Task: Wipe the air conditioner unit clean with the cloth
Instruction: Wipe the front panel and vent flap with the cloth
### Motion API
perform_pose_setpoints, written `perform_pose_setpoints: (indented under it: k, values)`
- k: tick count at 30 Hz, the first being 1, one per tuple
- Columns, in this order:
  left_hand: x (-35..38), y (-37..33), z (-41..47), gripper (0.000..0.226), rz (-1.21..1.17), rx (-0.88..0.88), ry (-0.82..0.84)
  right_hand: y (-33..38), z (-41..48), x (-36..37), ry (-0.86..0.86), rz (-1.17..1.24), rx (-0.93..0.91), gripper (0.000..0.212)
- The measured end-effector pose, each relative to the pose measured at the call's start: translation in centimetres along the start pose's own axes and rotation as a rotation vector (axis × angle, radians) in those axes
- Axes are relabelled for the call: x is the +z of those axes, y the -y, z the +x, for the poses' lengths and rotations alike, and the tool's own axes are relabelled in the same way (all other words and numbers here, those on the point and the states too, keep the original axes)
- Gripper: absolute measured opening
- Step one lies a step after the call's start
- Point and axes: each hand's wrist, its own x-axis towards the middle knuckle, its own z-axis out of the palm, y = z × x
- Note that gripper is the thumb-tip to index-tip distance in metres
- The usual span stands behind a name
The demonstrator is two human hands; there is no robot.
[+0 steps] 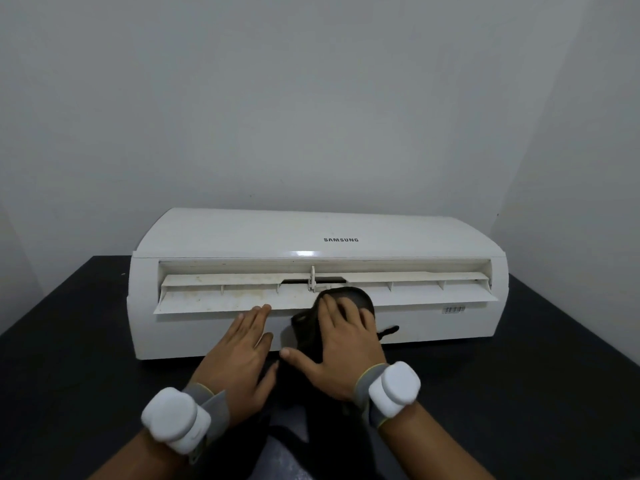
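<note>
A white air conditioner unit (242, 233) lies on a black table (69, 341), its long louver flap (207, 299) hinged open toward me and stained with yellowish dirt on the left half. A dark cloth (349, 294) is pressed against the flap near its middle, and part of it hangs down the unit's front. My right hand (339, 344) lies flat over the cloth, fingers spread. My left hand (242, 351) rests flat, its fingertips touching the flap's front edge just left of the cloth. It holds nothing.
Grey walls stand close behind and on both sides of the unit. A barcode sticker (454, 309) sits on the unit's front at the right. Both wrists wear grey bands with white pods. Dark table surface extends left and right of the unit.
</note>
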Motion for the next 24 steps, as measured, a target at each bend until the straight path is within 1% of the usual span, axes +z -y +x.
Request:
perform_pose_setpoints:
  k: [3,5,7,9,11,13,16,20,24]
  values:
    - [-0.2,0.1,-0.2,0.075,-0.042,0.002,0.012,1.2,0.1,0.6,0.007,0.116,-0.117,0.102]
    - [-0.6,0.3,-0.7,0.072,-0.089,-0.022,-0.002,1.6,0.6,0.8,0.025,0.147,-0.136,0.097]
    - [-1.0,0.6,-1.3,0.064,-0.107,-0.051,-0.026,1.3,0.9,1.0,0.034,0.147,-0.112,0.095]
    - [-1.5,1.2,-1.8,0.060,-0.076,-0.064,-0.048,0.6,0.9,1.1,0.017,0.121,-0.053,0.093]
    - [-1.7,2.0,-2.2,0.061,-0.065,-0.084,-0.075,0.0,0.7,1.0,-0.007,0.100,0.019,0.094]
    - [-1.6,3.0,-2.6,0.062,-0.072,-0.112,-0.094,-0.2,0.7,0.8,0.002,0.124,0.031,0.098]
    - [-0.9,4.4,-2.9,0.069,-0.021,-0.141,-0.076,0.8,0.9,0.7,0.011,0.152,-0.071,0.103]
    - [-0.4,5.1,-3.2,0.074,0.001,-0.197,-0.072,3.2,2.0,0.7,0.048,0.147,-0.242,0.101]
    - [-0.2,5.3,-3.7,0.072,-0.027,-0.248,-0.066,3.9,4.0,-0.5,0.078,0.130,-0.258,0.100]
